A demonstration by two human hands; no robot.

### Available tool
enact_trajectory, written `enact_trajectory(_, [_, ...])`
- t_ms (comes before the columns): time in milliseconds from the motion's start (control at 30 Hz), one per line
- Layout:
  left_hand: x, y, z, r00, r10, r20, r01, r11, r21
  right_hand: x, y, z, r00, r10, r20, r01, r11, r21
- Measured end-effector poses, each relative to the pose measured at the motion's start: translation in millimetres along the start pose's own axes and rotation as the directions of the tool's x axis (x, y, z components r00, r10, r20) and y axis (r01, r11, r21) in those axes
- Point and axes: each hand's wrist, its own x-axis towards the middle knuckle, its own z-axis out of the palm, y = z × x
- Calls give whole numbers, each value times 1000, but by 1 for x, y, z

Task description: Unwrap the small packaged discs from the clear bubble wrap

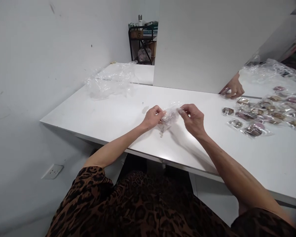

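Note:
Between my hands, just over the white table, is a crinkled clear plastic bag (170,116) with something inside that I cannot make out. My left hand (153,117) pinches its left side between thumb and fingers. With fingertips closed at the upper right edge of the plastic, my right hand (192,119) grips the other side. To the right lie several small clear packets (254,129) holding round brown and pink pieces, apart from my hands.
A heap of clear plastic (111,82) lies at the table's back left. A white panel (187,46) rises behind the table (128,131). Another person's hand (234,88) reaches in by the packets. More plastic (271,74) lies at the far right. A shelf (141,39) stands behind.

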Motion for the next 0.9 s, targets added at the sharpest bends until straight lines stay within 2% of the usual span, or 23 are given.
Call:
enact_trajectory(67, [-9,0,-7,992,-124,-9,121,980,-158,2,-1,-11,977,142,-156,-94,954,285])
enact_trajectory(133, [-15,0,-13,975,-222,-17,205,926,-317,4,-1,-22,903,363,-229,-186,812,553])
enact_trajectory(200, [-20,-1,-15,963,-270,1,243,862,-445,5,-3,-29,799,576,-172,-303,633,712])
enact_trajectory(267, [-24,-2,-12,954,-297,37,271,805,-528,2,-6,-32,715,694,-82,-385,489,783])
enact_trajectory(300, [-25,-3,-10,948,-315,46,286,779,-558,0,-8,-33,702,710,-54,-391,448,804])
enact_trajectory(333, [-26,-4,-6,942,-333,46,296,757,-583,-3,-10,-33,711,702,-41,-377,430,820])
enact_trajectory(400, [-27,-8,1,936,-352,15,283,728,-624,-10,-14,-31,764,644,-33,-340,446,828])
enact_trajectory(467, [-27,-13,9,946,-321,-39,218,724,-654,-18,-16,-24,799,601,24,-387,482,786])
enact_trajectory(500, [-26,-15,14,956,-287,-58,178,726,-664,-22,-15,-19,796,600,80,-445,491,749])
enact_trajectory(567, [-27,-19,22,973,-220,-65,119,728,-675,-29,-13,-7,754,630,184,-562,475,677])
enact_trajectory(633, [-29,-19,28,981,-191,-32,119,724,-680,-33,-10,4,738,644,199,-589,473,655])
enact_trajectory(700, [-31,-15,31,974,-225,41,193,714,-673,-35,-8,13,799,594,93,-500,571,651])
enact_trajectory(800, [-31,-3,30,938,-309,159,338,703,-626,-39,-10,19,928,352,-120,-251,831,496])
enact_trajectory(833, [-31,0,29,925,-327,191,374,711,-595,-41,-11,20,951,270,-152,-185,889,420])
enact_trajectory(900, [-30,4,29,915,-331,230,402,733,-548,-43,-13,22,969,182,-167,-119,936,331])
